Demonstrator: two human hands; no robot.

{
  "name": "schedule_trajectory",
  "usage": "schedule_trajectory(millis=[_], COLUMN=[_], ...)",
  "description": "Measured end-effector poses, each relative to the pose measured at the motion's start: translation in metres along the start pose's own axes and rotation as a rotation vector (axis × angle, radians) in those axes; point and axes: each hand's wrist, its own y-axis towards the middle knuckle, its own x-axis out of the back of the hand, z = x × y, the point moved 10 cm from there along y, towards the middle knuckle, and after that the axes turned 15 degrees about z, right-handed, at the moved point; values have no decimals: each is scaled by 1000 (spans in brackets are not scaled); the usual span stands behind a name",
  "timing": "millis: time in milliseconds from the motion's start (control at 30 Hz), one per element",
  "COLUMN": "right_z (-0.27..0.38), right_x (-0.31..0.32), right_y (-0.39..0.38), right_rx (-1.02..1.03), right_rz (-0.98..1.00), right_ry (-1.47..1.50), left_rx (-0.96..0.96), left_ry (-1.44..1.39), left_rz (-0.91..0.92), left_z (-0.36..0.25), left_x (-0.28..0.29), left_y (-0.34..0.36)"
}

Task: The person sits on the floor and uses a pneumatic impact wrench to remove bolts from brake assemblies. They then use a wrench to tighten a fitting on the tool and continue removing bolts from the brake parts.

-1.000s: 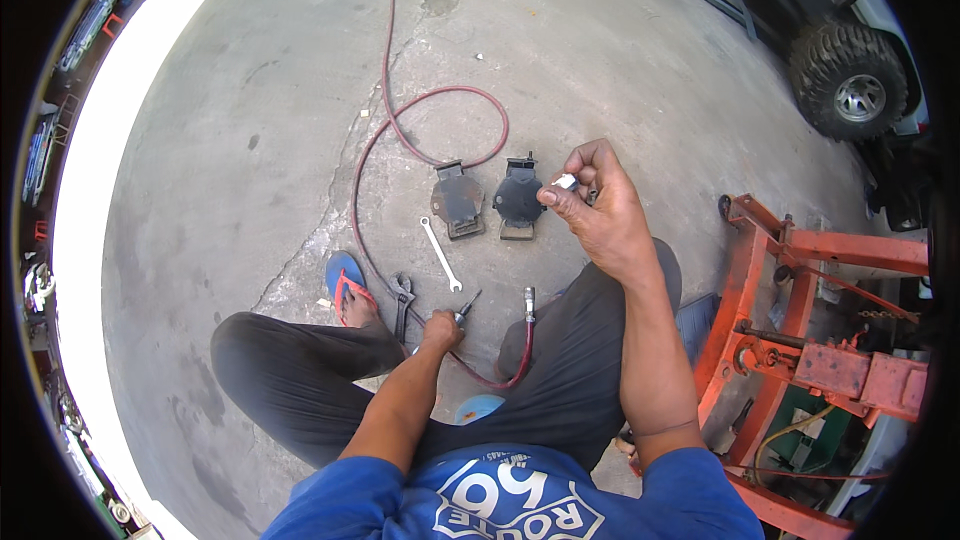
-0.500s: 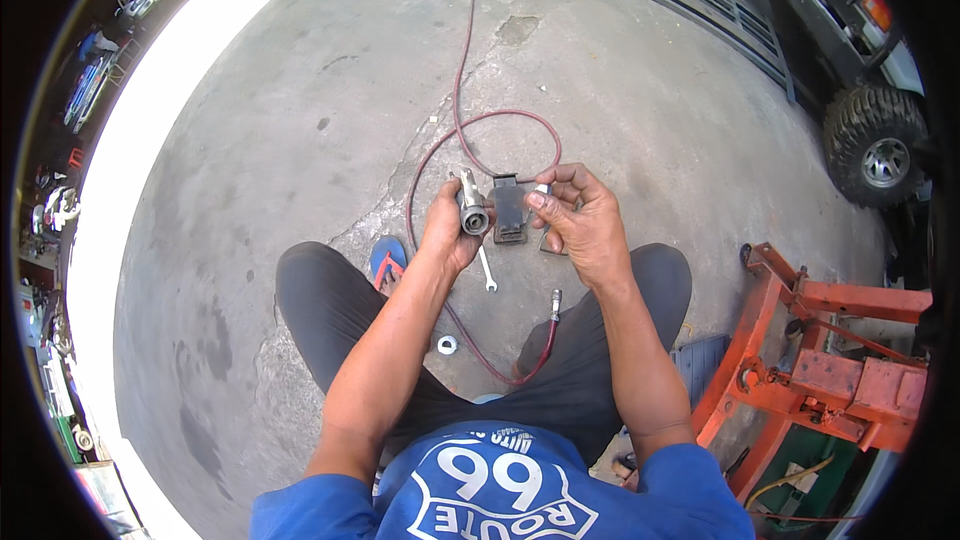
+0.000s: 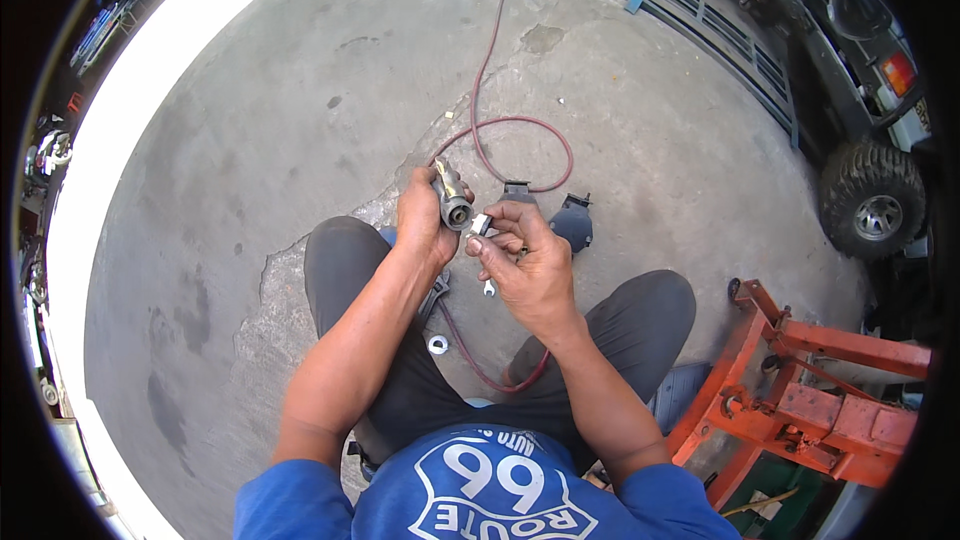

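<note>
My left hand is wrapped round a grey metal part, whose round hollow end faces me. Close to its right, my right hand pinches a small white-and-black piece between thumb and fingers. A narrow gap separates that piece from the metal part. Beyond my right hand, two dark flat plates lie on the floor: one plate shows well, the other plate is partly covered by my fingers. Below my right hand the open end of a wrench sticks out.
A red hose loops over the concrete floor and runs between my legs. A white ring and a dark metal tool lie near my left knee. An orange steel frame stands at right, with a vehicle wheel beyond.
My right hand has moved left with the small piece, close to the metal part's hollow end. The view has shifted, and a second dark plate now shows fully.
</note>
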Motion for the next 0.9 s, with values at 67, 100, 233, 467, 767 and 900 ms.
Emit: schedule_trajectory(millis=[67,100,233,467,767,900], right_z=[6,3,-5,-20,-36,-39], right_x=[-3,-2,-1,-3,-2,2], right_y=[3,2,0,2,-2,-5], right_rx=[74,54,71,37,25,17], right_rz=[-17,-37,-101,-124,-188,-221], right_ry=[-160,-196,-221,-92,85,53], left_rx=[-28,-36,-80,-182,-276,-285], left_ry=[49,49,57,53,118,169], left_rz=[-21,-37,-89,-150,-137,-120], left_z=[4,5,0,-11,-23,-23], left_x=[4,7,11,8,-10,-13], left_y=[-4,-7,-11,-13,-28,-30])
